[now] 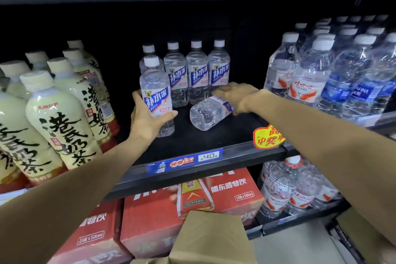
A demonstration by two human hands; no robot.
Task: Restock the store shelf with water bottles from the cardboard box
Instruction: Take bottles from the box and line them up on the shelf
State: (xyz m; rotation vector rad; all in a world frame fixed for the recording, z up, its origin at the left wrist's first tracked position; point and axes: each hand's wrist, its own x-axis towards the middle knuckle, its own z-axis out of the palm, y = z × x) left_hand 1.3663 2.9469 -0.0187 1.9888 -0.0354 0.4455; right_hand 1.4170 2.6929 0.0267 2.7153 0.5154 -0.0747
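My left hand (146, 119) grips an upright clear water bottle (156, 92) with a blue label and white cap, standing on the black shelf (192, 135). My right hand (235, 94) reaches over a second bottle (206, 114) that lies on its side, base toward me. Its fingers stretch past the bottle's neck end. Whether the palm holds this bottle I cannot tell. Behind them several matching bottles (197, 70) stand in a row at the back. A brown cardboard box flap (210, 238) shows at the bottom.
Milk tea bottles (57, 118) crowd the shelf's left side. Packs of other water bottles (321, 75) fill the right. A price strip (184, 162) runs along the shelf edge with a yellow-red tag (267, 136). Red drink cartons (192, 206) sit below.
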